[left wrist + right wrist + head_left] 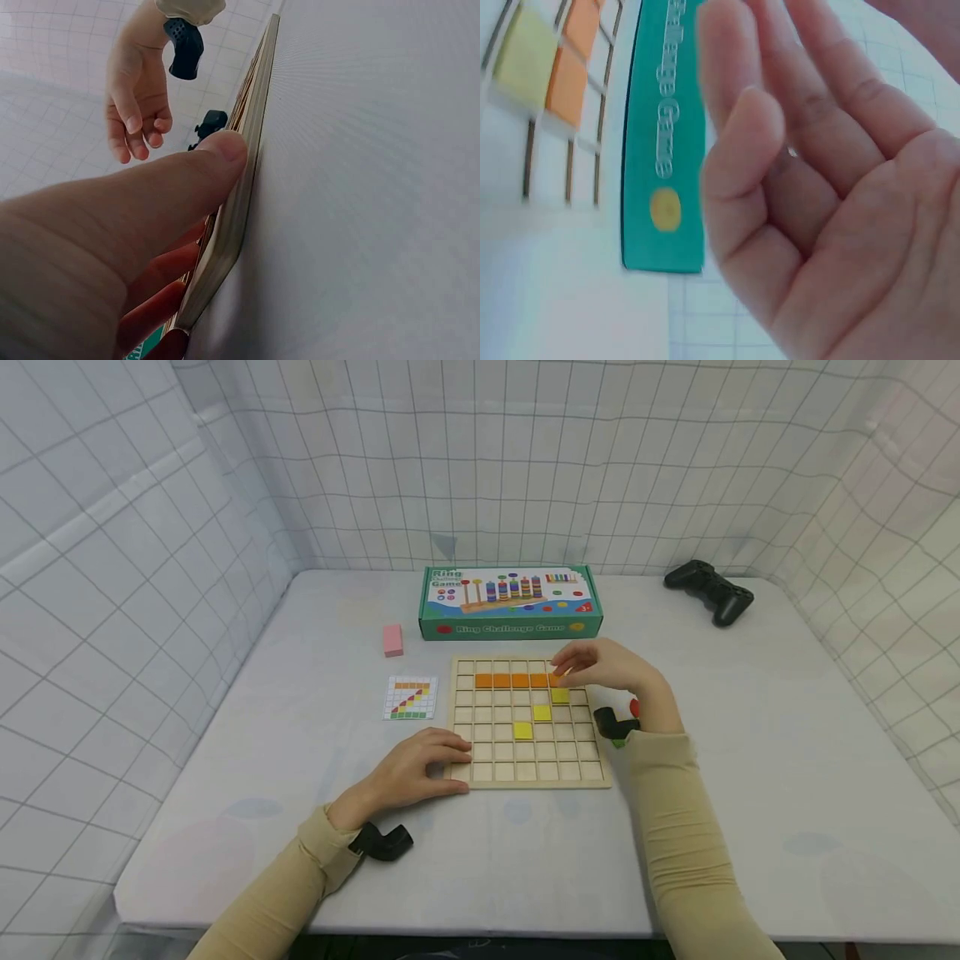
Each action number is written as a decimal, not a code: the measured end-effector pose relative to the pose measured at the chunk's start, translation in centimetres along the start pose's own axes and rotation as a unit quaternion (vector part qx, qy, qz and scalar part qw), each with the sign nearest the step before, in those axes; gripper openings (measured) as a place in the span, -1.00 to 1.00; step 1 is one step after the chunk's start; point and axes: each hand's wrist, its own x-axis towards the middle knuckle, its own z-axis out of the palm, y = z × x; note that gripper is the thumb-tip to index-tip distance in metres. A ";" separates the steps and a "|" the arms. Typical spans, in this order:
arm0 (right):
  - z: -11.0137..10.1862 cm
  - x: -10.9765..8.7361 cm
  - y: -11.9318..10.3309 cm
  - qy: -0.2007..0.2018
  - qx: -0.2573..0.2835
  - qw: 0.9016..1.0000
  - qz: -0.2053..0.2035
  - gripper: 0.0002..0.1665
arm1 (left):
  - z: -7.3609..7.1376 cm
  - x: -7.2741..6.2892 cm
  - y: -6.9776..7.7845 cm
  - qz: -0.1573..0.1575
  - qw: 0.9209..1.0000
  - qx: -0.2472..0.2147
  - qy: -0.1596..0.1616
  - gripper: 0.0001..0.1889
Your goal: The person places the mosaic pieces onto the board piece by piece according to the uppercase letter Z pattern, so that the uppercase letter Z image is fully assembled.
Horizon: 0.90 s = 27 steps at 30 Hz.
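A wooden grid board point(505, 782) lies flat on the table. Several orange tiles point(520, 681) form a row near its far side, and three yellow tiles point(542, 713) step diagonally below the row's right end. My left hand point(416, 766) holds the board's near left corner, the thumb point(225, 146) against the near edge and the fingers on the left side. Just over the right end of the orange row hovers my right hand point(611, 667), its fingers loosely bent and thumb close to the index finger. Nothing shows between them in the right wrist view.
A printed pattern card point(410, 697) lies left of the board, with a pink block point(392, 641) beyond it. Behind stands a green game box point(510, 602). A black game controller point(708, 592) is at the far right. Red point(634, 707) and green pieces lie partly hidden by my right wrist.
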 end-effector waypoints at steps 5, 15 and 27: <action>-1.6 -1.0 0.4 0.011 -0.010 1.000 0.002 -0.49 | 0.0 0.0 0.1 -0.001 1.000 0.000 0.000 -0.59; -2.6 -2.7 1.3 0.031 -0.015 0.999 0.007 -0.53 | 0.0 0.0 0.1 -0.005 1.000 0.002 -0.002 -0.58; -2.0 -3.7 4.4 0.028 -0.015 0.999 0.025 -0.60 | 0.0 0.0 0.0 -0.002 1.000 0.002 0.000 -0.58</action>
